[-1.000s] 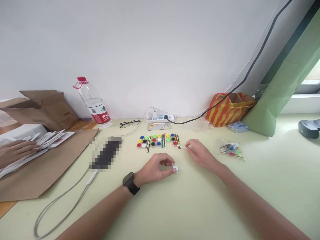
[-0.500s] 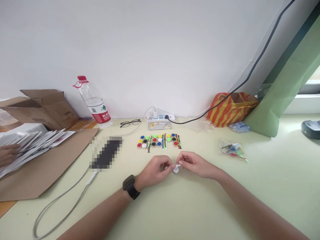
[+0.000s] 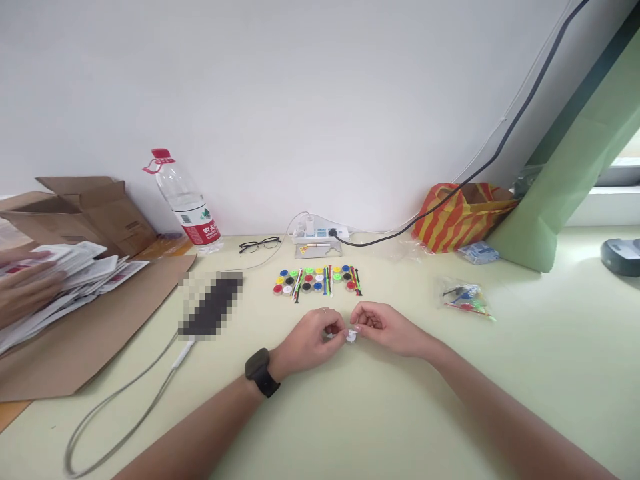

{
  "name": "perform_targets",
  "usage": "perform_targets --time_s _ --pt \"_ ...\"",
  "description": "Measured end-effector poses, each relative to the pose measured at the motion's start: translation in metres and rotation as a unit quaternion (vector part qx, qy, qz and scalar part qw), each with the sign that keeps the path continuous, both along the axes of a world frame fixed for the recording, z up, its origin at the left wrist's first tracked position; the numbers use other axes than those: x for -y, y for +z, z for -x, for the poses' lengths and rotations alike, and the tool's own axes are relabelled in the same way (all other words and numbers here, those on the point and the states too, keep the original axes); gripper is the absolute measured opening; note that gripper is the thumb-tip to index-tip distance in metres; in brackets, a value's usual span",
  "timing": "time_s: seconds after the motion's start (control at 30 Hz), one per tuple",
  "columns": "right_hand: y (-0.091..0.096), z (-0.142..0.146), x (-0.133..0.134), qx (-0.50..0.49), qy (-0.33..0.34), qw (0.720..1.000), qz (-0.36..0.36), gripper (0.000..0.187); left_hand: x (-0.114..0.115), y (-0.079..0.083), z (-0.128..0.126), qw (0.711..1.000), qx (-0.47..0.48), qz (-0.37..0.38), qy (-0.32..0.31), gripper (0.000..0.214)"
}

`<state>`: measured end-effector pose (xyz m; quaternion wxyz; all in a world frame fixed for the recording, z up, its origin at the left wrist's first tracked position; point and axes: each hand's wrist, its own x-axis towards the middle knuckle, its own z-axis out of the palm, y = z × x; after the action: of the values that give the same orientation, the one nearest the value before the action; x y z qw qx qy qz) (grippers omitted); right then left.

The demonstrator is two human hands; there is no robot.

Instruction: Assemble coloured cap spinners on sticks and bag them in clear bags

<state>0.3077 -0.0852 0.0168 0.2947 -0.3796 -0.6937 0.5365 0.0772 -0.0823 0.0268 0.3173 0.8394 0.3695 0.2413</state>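
Both hands low centre on the counter point(image 3: 380, 420), fingertips meeting.

- Left hand point(image 3: 309, 341): curled, thumb and forefinger pinching a white round piece point(image 3: 351, 336). Black smartwatch point(image 3: 261, 373) on that wrist.
- Right hand point(image 3: 386, 328): also curled, fingertips closed on the same piece from its 3 o'clock side. We can't tell if there's anything else in that pinch, too small.
- The piece sits right between our two hands, at or just above the counter. We can't tell which.

Around the hands:
- 12 o'clock, near: neat rows of coloured round pieces point(image 3: 310, 281) with thin coloured sticks point(image 3: 327, 280) laid among them.
- Further at 12, by the wall: power strip point(image 3: 320, 234), eyeglasses point(image 3: 259, 246) just left of it.
- 2 o'clock: clear plastic bag of coloured parts point(image 3: 465, 298). Beyond it, an orange striped bag point(image 3: 463, 217) against the wall.
- 10 o'clock: a dark item, pixelated point(image 3: 213, 307), with a grey cable point(image 3: 125, 407) looping off to 8 o'clock.
- 11 o'clock, far: water bottle point(image 3: 187, 203), red label, tilted.
- 9 o'clock, well apart: another person's hand point(image 3: 20, 293) on a stack of white packets point(image 3: 85, 277), lying on flat cardboard point(image 3: 100, 327). An open cardboard box point(image 3: 85, 213) sits behind.
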Motion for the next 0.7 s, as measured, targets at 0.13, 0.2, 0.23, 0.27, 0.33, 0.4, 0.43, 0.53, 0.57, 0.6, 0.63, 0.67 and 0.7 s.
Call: perform_targets --time_s 0.13,0.2,0.23,0.27,0.33,0.4,0.43,0.53,0.57,0.6,0.63,0.67,0.7 --pt "0.005 -0.002 0.002 0.021 0.012 1.000 0.003 0.015 0.001 0.001 0.001 1.000 0.007 0.013 -0.004 0.016" --pt "0.007 -0.003 0.004 0.036 0.016 0.999 -0.004 0.015 0.001 0.002 0.001 0.999 0.023 0.024 -0.008 0.015" --pt "0.007 -0.003 0.005 0.042 0.018 0.999 -0.008 0.014 0.000 0.002 0.000 0.999 0.033 0.033 -0.008 0.014" --pt "0.008 -0.003 0.005 0.047 0.021 0.999 -0.013 0.014 -0.001 0.002 0.000 0.998 0.045 0.043 -0.005 0.013" --pt "0.007 -0.002 0.006 0.053 0.024 0.998 -0.020 0.014 -0.004 0.001 -0.002 0.996 0.064 0.066 0.008 0.015" --pt "0.006 -0.001 0.005 0.058 0.025 0.998 -0.024 0.014 -0.007 0.000 -0.005 0.993 0.076 0.085 0.023 0.020" --pt "0.006 -0.001 0.005 0.060 0.027 0.998 -0.024 0.014 -0.009 -0.001 -0.006 0.992 0.079 0.093 0.028 0.022" --pt "0.005 -0.001 0.004 0.068 0.031 0.997 -0.021 0.014 -0.010 -0.003 -0.010 0.991 0.079 0.107 0.031 0.027" --pt "0.005 -0.001 0.005 0.074 0.031 0.996 -0.025 0.014 -0.009 -0.003 -0.011 0.991 0.080 0.108 0.032 0.028" --pt "0.006 -0.002 0.005 0.084 0.028 0.996 -0.032 0.014 -0.008 -0.003 -0.011 0.990 0.083 0.105 0.034 0.028" --pt "0.007 -0.003 0.005 0.097 0.020 0.994 -0.043 0.015 -0.008 -0.004 -0.010 0.990 0.090 0.102 0.040 0.029" --pt "0.008 -0.003 0.005 0.111 0.008 0.992 -0.057 0.015 -0.007 -0.005 -0.010 0.988 0.101 0.103 0.051 0.030" --pt "0.010 -0.004 0.005 0.125 -0.013 0.989 -0.073 0.017 -0.007 -0.006 -0.009 0.985 0.120 0.107 0.066 0.031"
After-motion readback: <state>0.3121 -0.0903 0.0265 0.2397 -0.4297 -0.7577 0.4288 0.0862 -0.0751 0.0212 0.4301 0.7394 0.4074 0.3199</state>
